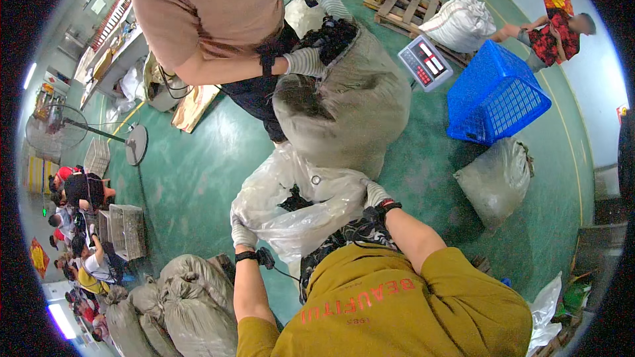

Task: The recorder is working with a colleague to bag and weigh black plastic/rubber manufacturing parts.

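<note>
Between my hands a large clear plastic bag (271,182) is spread with its mouth wide. My left hand (244,234), in a pale striped glove, is closed on the bag's left rim. On the right rim my gloved right hand (376,197) is closed too. A small dark patch (294,198) shows inside the mouth; I cannot tell what it is. Just beyond stands a bulging grey-green woven sack (360,102), touching or nearly touching the bag. A co-worker's gloved hands (305,63) are at its top, by a bunch of black material (331,38).
Right of the sack are a scale's display (425,63), a blue plastic crate (496,96) and a filled translucent bag (496,182). A white sack (460,23) sits by a wooden pallet (407,10). Several full sacks (192,304) crowd the lower left; a fan (135,144) stands farther left.
</note>
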{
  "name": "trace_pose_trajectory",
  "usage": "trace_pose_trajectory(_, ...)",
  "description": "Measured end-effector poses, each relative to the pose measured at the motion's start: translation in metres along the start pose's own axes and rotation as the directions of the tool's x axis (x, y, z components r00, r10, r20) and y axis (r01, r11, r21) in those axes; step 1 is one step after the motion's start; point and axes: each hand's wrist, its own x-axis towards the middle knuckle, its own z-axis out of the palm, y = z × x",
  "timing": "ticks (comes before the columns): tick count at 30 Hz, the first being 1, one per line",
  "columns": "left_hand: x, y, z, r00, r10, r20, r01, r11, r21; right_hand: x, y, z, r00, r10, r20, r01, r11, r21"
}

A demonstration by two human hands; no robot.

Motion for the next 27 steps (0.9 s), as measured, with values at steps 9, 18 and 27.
trace_pose_trajectory(9,0.002,0.014,-0.004,0.998,-0.013,-0.055,0.016,0.999,0.049,-0.067,-0.095,0.011,0.990,0.096,-0.108,-0.139,0.839,-0.527)
trace_pose_trajectory(18,0.001,0.013,-0.001,0.996,0.053,-0.076,-0.054,0.998,-0.011,-0.114,-0.151,0.035,0.984,-0.177,0.020,0.064,0.249,-0.966)
trace_pose_trajectory(27,0.031,0.009,0.004,0.999,0.044,-0.016,-0.045,0.998,-0.051,-0.099,-0.131,0.020,0.951,-0.301,-0.068,0.251,0.882,-0.398)
